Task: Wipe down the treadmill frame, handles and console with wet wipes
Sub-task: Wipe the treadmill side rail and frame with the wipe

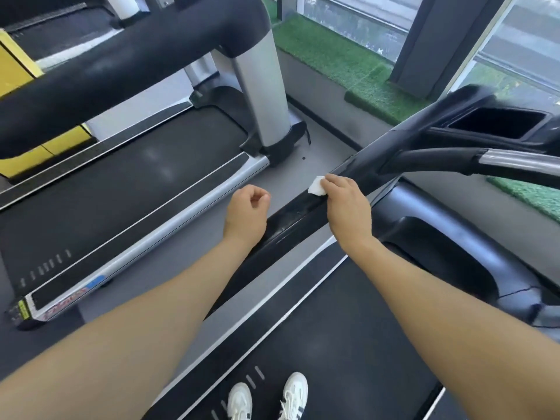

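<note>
I stand on a treadmill belt point(348, 344), my white shoes at the bottom edge. A glossy black handrail point(291, 219) of the frame runs diagonally from lower left to upper right. My right hand point(348, 204) rests on this rail and presses a small white wet wipe point(316, 186) against its top side. My left hand point(247, 207) hovers just left of the rail, fingers curled into a loose fist with nothing in it. The console tray point(497, 125) and a chrome-tipped front handle point(515, 160) sit at the upper right.
A second treadmill point(121, 183) stands to the left with a thick black arm point(121, 65) and silver post point(263, 86). Grey floor lies between the machines. Green artificial turf point(333, 56) lines the window ledge at the back; a yellow panel point(12, 74) is at far left.
</note>
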A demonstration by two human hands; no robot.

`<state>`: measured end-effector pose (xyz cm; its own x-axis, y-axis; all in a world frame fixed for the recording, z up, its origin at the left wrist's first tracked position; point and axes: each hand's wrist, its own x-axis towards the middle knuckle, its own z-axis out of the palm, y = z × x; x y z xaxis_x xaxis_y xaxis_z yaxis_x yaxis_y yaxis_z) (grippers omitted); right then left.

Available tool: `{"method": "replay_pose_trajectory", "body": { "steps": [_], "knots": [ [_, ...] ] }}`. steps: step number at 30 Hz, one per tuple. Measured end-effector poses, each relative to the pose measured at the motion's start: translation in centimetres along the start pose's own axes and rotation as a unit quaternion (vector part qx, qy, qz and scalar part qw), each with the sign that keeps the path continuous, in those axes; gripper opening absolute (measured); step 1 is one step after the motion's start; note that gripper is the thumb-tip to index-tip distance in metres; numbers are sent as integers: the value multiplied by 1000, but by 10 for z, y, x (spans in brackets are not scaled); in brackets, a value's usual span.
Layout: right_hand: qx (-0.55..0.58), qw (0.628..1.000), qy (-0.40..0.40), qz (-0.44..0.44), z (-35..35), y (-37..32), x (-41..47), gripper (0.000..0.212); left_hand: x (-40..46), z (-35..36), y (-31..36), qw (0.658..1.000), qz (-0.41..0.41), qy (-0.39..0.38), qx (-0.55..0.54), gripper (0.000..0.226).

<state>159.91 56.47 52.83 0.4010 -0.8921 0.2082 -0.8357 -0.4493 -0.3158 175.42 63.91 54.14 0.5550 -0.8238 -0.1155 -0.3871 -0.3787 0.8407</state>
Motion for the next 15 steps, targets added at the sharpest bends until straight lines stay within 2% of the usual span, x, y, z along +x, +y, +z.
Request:
{"method": "replay_pose_trajectory", "body": {
  "steps": [4, 8, 15],
  "knots": [
    [7, 1000, -3, 14, 0, -13, -9, 30, -4, -11, -19, 1000, 2, 4, 28, 13],
    [40, 999, -7, -7, 9, -41, -25, 45, -12, -22, -39, 998, 3, -21, 52, 10],
    [44, 999, 4, 11, 25, -95, -63, 26, -40, -59, -74, 989, 17, -102, 107, 23]
  ]
}}
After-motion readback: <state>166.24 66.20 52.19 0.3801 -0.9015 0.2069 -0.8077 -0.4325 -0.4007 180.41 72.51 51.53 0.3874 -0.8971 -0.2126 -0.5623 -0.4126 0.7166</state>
